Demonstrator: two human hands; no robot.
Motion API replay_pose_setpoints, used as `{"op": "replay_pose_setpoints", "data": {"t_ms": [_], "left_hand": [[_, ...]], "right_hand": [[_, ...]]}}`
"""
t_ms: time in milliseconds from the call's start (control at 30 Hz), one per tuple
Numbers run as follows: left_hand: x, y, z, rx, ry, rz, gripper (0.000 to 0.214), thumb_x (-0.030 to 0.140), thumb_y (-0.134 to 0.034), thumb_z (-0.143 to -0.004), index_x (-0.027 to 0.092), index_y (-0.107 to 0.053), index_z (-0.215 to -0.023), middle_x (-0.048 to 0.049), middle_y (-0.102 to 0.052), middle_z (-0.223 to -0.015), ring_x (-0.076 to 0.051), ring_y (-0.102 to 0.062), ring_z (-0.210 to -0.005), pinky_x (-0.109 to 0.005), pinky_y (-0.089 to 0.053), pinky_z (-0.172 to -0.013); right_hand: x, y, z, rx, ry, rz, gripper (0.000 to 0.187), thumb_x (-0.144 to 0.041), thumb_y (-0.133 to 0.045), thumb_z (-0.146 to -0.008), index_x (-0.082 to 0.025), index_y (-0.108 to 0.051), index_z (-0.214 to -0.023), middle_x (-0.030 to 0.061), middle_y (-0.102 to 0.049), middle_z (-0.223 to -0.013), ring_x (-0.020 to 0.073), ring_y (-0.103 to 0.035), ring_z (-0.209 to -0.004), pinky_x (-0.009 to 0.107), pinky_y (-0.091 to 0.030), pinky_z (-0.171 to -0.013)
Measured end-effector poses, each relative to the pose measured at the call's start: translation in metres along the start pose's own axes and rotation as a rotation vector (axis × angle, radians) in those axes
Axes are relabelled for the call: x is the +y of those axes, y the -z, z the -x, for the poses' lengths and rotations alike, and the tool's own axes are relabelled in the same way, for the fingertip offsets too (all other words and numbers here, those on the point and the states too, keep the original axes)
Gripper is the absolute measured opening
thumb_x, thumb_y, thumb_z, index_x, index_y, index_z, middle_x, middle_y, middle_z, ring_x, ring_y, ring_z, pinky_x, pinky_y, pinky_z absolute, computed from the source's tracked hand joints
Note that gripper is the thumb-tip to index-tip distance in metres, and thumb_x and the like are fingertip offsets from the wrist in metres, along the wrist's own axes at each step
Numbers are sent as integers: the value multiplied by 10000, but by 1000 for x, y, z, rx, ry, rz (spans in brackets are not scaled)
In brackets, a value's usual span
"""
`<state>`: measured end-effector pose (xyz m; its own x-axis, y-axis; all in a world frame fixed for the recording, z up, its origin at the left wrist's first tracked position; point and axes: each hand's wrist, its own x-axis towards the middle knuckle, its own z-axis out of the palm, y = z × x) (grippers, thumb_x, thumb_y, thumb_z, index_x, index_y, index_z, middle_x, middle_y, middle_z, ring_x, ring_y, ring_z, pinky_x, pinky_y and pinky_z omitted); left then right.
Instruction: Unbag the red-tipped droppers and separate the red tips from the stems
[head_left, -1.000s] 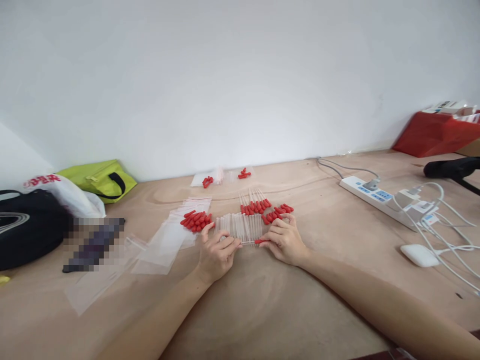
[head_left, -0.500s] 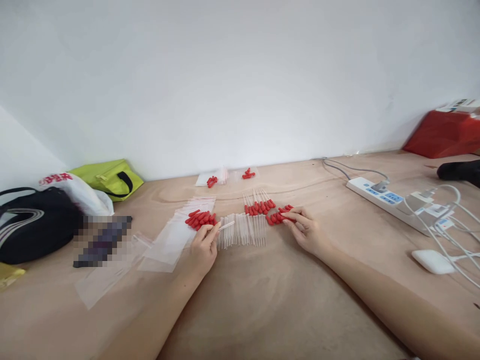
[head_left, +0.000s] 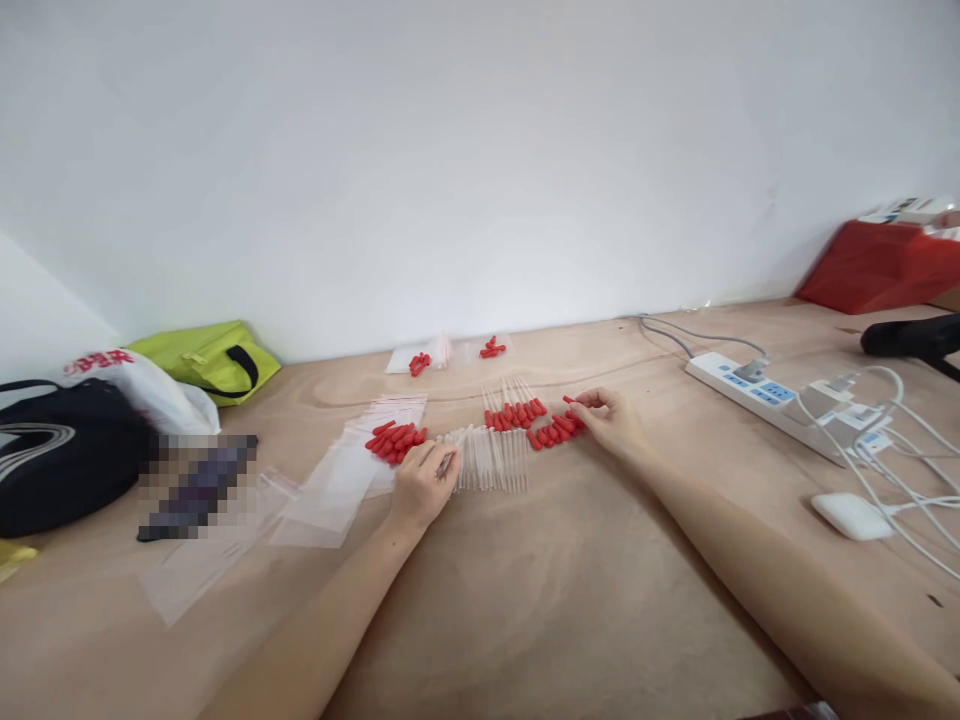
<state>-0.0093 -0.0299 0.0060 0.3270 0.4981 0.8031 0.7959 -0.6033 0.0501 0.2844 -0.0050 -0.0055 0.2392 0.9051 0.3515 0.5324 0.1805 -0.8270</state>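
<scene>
My left hand [head_left: 426,485] is closed, and a short stretch of a clear dropper tube [head_left: 448,463] shows between its fingers, over the left end of a row of similar clear tubes [head_left: 491,462]. My right hand [head_left: 611,422] pinches a red rubber bulb [head_left: 570,401] by its end. Just below it lies a curved row of red bulbs [head_left: 553,432]. Above the loose tubes, several droppers with red bulbs fitted [head_left: 514,414] lie side by side, tips pointing away. A heap of red bulbs [head_left: 393,440] sits left of my left hand, on clear zip bags.
Clear zip bags [head_left: 322,505] spread to the left. Near the wall lie two small groups of red bulbs [head_left: 419,364] on bags. A power strip [head_left: 772,395] with cables and a white charger [head_left: 853,516] are at right; a black bag [head_left: 67,455] and lime bag [head_left: 217,362] at left.
My left hand has turned and moved slightly right, so its clear tube is mostly hidden now. My right hand has lifted a red bulb up from the curved row.
</scene>
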Motion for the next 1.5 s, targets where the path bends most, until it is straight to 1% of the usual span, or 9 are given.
{"op": "replay_pose_setpoints", "data": {"t_ms": [267, 433, 633, 800, 967, 1100, 1233, 1333, 1500], "left_hand": [[4, 5, 0, -101, 12, 82, 196, 375, -585, -745, 182, -608, -726, 4, -616, -592, -140, -569, -590, -285, -413, -652], [4, 23, -3, -310, -28, 104, 635, 650, -583, -593, 179, -583, -1018, -82, -656, -913, -240, -576, -866, -402, -370, -835], [2, 25, 3, -604, -36, 24, 1037, 798, -491, -489, 190, -327, -1313, -151, -420, -1314, -333, -365, -1205, -533, -169, -1006], [9, 15, 4, -705, 19, -13, 947, 778, -442, -578, 241, -278, -1340, -125, -327, -1382, -323, -301, -1255, -555, -154, -1010], [15, 9, -4, -679, 43, -43, 772, 729, -431, -654, 246, -428, -1255, -110, -402, -1338, -310, -318, -1248, -575, -128, -1017], [18, 6, -11, -565, 92, -79, 583, 630, -425, -744, 224, -543, -1145, -110, -486, -1261, -289, -381, -1205, -560, -141, -1027], [11, 13, -9, -609, -16, 15, 671, 662, -476, -685, 229, -498, -1197, -116, -454, -1289, -298, -360, -1220, -557, -156, -1029], [-1, 19, -4, -650, -79, 90, 712, 656, -500, -673, 247, -432, -1252, -101, -408, -1331, -284, -335, -1242, -531, -167, -1043], [-9, 16, 0, -640, 4, 81, 653, 608, -499, -714, 239, -431, -1248, -92, -438, -1305, -268, -354, -1231, -517, -187, -1047]], "right_hand": [[-2, -1, 10, 7, 95, 210, 256, -466, -546, -717, -234, -650, -745, 11, -671, -760, 177, -557, -748, 357, -374, -786], [-6, 1, 10, 20, 132, 289, 263, -476, -525, -738, -250, -659, -732, 11, -678, -806, 203, -552, -827, 395, -309, -845], [-2, 0, 10, 52, 137, 278, 306, -465, -467, -775, -232, -660, -737, 31, -672, -832, 199, -554, -835, 362, -310, -803], [-15, -3, 8, 89, 189, 387, 262, -425, -476, -781, -239, -654, -730, 18, -670, -799, 197, -544, -844, 390, -247, -843], [-39, -13, -5, -90, 213, 521, 220, -399, -485, -777, -264, -651, -724, -5, -671, -806, 198, -534, -869, 404, -227, -850], [-60, -29, -17, -259, 148, 645, 263, -463, -506, -742, -250, -652, -691, 21, -666, -788, 223, -526, -873, 431, -233, -841], [-76, -42, -22, -342, 51, 724, 317, -499, -508, -719, -220, -657, -700, 64, -656, -770, 246, -520, -890, 452, -250, -837], [-81, -49, -24, -369, -26, 759, 319, -489, -514, -712, -204, -658, -704, 82, -655, -779, 261, -531, -898, 473, -252, -846], [-84, -56, -28, -333, -113, 760, 236, -363, -524, -711, -167, -654, -728, 104, -655, -796, 250, -574, -850, 457, -269, -854]]}}
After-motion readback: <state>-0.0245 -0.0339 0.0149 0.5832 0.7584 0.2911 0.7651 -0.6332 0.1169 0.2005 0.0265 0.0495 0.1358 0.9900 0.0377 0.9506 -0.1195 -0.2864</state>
